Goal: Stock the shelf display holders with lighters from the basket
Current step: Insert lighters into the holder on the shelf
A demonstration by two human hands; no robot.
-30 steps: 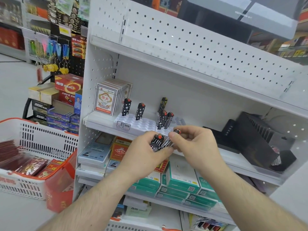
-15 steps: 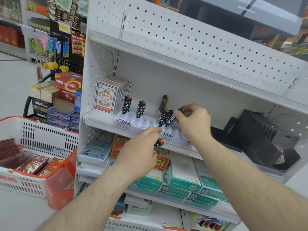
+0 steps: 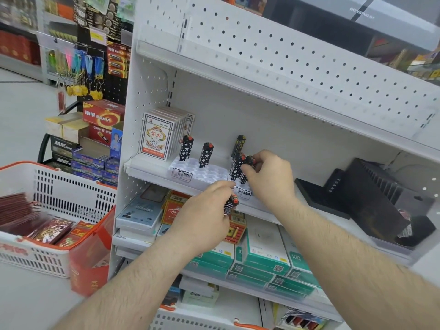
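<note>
Carelessly, the right hand (image 3: 269, 177) pinching a lighter (image 3: 247, 167) into the holder (image 3: 202, 173) is risking toppling neighbours, while the left hand (image 3: 204, 217) is gripping spares (image 3: 231, 203).

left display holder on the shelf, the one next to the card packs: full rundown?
The left display holder is a white, plastic-looking tray of open round sockets with two small labels on its front edge, one reading NBM. It sits flat on the white shelf, right of the card packs. Two black star-patterned lighters stand upright in its back sockets; the other visible sockets are bare. Neither hand touches it.
</note>
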